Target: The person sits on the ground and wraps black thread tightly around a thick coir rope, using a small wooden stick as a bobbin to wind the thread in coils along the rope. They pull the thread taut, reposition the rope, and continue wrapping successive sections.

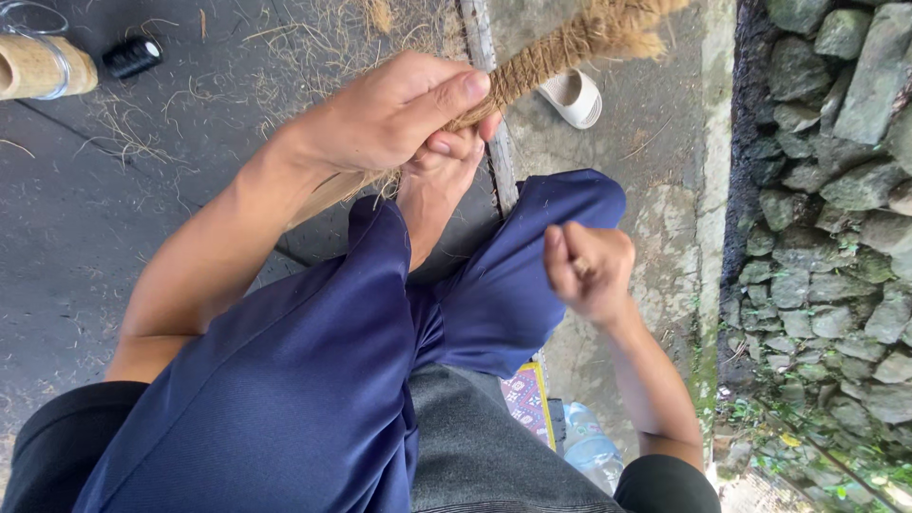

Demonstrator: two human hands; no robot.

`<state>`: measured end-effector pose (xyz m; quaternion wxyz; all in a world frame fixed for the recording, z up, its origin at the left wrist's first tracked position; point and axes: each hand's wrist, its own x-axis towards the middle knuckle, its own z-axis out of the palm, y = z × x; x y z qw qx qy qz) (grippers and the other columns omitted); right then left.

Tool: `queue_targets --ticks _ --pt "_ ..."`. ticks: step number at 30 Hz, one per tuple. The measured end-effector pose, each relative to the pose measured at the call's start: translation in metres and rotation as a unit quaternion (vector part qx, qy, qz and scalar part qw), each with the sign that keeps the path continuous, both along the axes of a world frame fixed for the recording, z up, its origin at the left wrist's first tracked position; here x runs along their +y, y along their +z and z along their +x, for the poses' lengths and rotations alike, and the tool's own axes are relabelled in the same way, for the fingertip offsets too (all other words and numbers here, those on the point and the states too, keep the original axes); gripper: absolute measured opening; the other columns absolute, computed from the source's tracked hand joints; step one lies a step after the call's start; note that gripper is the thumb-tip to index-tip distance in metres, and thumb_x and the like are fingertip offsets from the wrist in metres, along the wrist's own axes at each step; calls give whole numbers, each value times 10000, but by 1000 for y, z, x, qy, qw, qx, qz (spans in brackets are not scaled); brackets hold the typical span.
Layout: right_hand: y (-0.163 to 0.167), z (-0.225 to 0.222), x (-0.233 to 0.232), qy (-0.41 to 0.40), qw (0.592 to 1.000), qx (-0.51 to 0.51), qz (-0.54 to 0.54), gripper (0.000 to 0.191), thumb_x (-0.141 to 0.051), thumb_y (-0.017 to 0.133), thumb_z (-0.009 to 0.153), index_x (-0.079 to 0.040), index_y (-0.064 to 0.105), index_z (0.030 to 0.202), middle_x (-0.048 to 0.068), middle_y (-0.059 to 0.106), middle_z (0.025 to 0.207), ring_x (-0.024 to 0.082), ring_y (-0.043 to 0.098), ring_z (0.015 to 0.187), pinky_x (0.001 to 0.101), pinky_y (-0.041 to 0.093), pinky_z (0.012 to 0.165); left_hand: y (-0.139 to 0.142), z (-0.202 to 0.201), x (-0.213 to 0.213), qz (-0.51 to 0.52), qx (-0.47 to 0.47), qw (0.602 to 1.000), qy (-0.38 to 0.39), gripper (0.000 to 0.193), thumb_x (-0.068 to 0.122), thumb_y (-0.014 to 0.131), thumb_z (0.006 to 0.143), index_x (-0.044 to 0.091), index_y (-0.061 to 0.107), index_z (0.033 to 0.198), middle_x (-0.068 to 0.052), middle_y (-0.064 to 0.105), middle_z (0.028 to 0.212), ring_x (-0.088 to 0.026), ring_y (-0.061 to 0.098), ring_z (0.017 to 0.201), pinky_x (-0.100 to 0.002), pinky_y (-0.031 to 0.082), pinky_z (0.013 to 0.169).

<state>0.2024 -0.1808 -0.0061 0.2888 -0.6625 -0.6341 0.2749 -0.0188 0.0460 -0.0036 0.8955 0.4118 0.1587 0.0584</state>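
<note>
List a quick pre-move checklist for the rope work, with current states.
1. Left hand grips the coir rope: ok, thumb and fingers wrapped around it.
2. Rope braced against the foot: ok, the foot sits right under the grip.
3. Right hand has a strand pinched: cannot tell, fist closed, only a sliver shows.
4. Rope end intact: not ok, frayed and fluffy.
5. Loose fibre on the ground within reach: ok.
6. White sandal away from the rope: ok, it lies apart on the concrete.
</note>
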Motion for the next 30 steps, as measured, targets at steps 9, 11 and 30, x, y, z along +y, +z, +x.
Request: queue_targets --ticks 9,11,30 --pt "-55 19 -13 -172 925 331 -75 467 -163 546 1117 -62 378 693 -26 425 618 78 404 552 280 297 494 32 9 -21 9 54 998 -10 311 209 539 998 73 582 1274 76 639 848 -10 423 598 -204 347 478" --pt "-59 22 -13 -186 895 398 -72 477 -179 551 1113 -73 349 693 -19 401 607 79 376 532 271 279 485 33 9 -21 122 24 992 -11 284 245 499 1086 8 640 1152 45 575 764 -22 448 620 -211 386 532" --pt "80 97 98 255 957 -121 -71 360 -193 744 1042 -76 562 754 1 454 534 103 435 475 307 334 459 -1 15 -59 623 -31 755 -202 284 386 542 1003 223 766 1067 -343 671 826 -635 585 939 -685 311 1058"
